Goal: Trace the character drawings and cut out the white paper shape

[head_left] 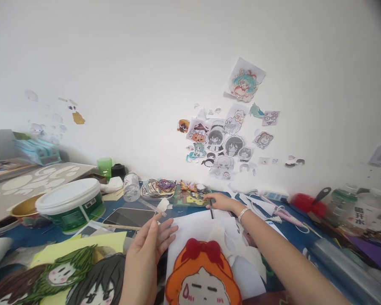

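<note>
1. The left hand is hovering palm-inward just beside the orange-haired figure, its fingers standing loosely open and apart.
2. The right hand is reaching farther forward, with curled fingers meeting a slim dark stick; I cannot tell whether they are gripping it.
3. The orange-haired figure, topped by a red bow, is lying on white paper nearest the person, between the two forearms.
4. Pale paper scraps are lying to the right of the bow.
5. A dark-screened device is resting on the blue table, beyond the left hand and near a white-lidded tub.
</note>
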`<action>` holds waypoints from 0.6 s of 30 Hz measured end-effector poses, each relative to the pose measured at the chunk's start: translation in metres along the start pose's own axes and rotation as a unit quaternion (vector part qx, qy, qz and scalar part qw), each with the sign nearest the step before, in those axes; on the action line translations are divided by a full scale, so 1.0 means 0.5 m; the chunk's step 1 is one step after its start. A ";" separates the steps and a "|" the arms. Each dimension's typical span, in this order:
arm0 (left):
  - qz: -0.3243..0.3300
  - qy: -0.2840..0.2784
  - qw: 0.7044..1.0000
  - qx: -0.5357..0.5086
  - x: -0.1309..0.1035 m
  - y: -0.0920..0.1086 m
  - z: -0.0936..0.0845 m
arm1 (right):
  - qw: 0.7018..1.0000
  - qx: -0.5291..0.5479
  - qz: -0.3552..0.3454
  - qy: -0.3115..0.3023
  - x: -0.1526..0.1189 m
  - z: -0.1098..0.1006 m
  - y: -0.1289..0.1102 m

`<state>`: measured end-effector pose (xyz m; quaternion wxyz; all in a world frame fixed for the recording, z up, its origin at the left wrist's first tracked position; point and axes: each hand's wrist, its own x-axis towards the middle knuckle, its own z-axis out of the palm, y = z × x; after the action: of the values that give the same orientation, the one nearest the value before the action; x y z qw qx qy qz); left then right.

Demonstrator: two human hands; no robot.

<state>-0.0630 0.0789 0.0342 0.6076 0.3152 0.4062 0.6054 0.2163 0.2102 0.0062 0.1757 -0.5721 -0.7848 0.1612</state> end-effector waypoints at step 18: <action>-0.063 0.034 0.997 -0.018 0.004 0.018 0.009 | 0.974 -0.217 0.062 0.020 0.142 0.004 -0.009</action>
<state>-0.0635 0.0819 0.0438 0.6362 0.2569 0.4344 0.5836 0.1913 0.2763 0.0130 0.0527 -0.6469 -0.7606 -0.0135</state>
